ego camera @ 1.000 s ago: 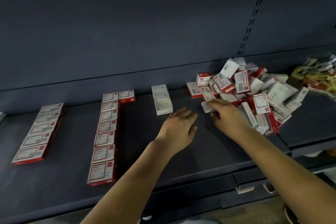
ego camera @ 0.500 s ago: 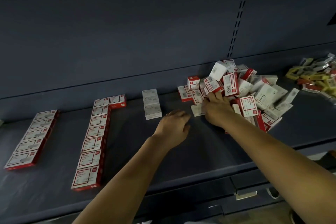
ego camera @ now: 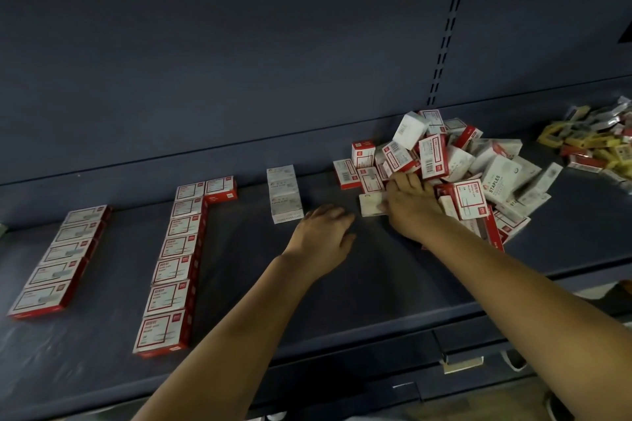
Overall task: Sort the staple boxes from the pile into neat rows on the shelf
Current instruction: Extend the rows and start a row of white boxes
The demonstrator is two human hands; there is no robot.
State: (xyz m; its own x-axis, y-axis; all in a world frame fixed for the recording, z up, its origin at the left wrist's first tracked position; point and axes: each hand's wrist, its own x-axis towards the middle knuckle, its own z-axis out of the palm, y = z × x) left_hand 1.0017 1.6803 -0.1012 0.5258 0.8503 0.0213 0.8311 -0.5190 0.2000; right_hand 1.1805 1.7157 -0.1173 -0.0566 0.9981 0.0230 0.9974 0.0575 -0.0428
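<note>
White box [ego camera: 372, 205] under right hand [ego camera: 412, 212] beside pile [ego camera: 478, 167]; left hand [ego camera: 325, 237] hovers

Dark blue shelf [ego camera: 342, 284]: two rows of red-and-white staple boxes [ego camera: 172, 261] at left, a short row of white boxes [ego camera: 284, 194] mid-shelf, a jumbled pile [ego camera: 472, 171] at right, yellow packets [ego camera: 595, 143] beyond. Left hand [ego camera: 323, 237] rests palm-down on the shelf, fingers relaxed. Right hand [ego camera: 408, 207] lies on the pile's edge, touching a white box [ego camera: 371, 204].
</note>
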